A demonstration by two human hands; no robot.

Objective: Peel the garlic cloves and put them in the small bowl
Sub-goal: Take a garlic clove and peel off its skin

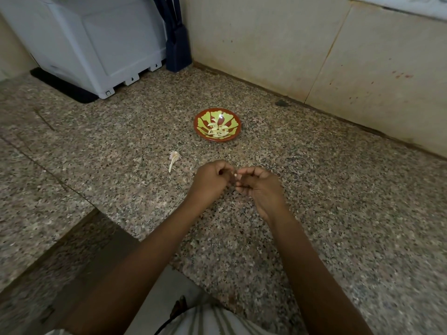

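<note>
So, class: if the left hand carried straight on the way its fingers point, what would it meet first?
Probably the right hand, directly opposite the left hand; only the small pale garlic clove they pinch lies between.

white appliance (92, 44) on black mat (60, 85) | dark blue object (177, 52) beside | granite counter (338, 213)

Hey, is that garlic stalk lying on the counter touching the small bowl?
Apart. The head view shows bare counter between the garlic stalk and the small bowl.
</note>
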